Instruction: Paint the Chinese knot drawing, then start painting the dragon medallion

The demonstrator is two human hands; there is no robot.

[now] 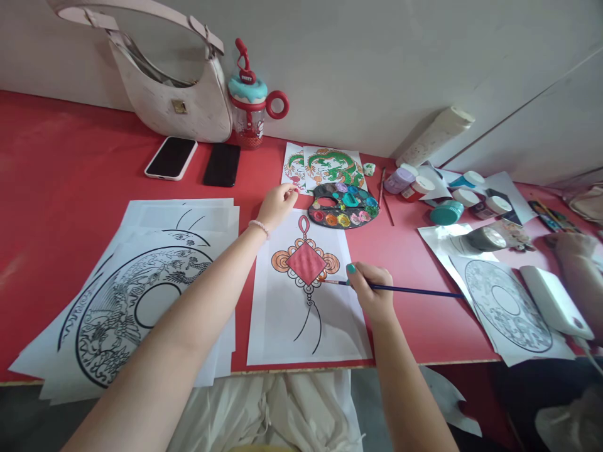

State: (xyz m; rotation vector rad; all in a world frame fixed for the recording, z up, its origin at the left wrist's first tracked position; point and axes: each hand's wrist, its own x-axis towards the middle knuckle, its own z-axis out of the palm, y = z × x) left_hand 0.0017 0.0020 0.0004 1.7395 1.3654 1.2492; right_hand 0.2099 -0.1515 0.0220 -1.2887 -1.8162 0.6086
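My right hand (371, 287) grips a thin blue paintbrush (414, 290) whose tip touches the right side of a knot drawing on a white sheet (282, 320). The drawing (306, 262) has a red diamond centre and orange loops. My left hand (279, 204) rests with curled fingers on the sheet's top left corner, a bead bracelet on the wrist. A dark round palette (345, 206) with several paint colours lies just beyond the sheet.
A stack of black-line printouts (141, 282) lies at left. Two phones (172, 157), a white handbag (174, 94) and a lidded cup (249, 107) stand at the back. Paint jars (446, 212), a dragon picture (330, 165) and another person's hand (577, 263) are at right.
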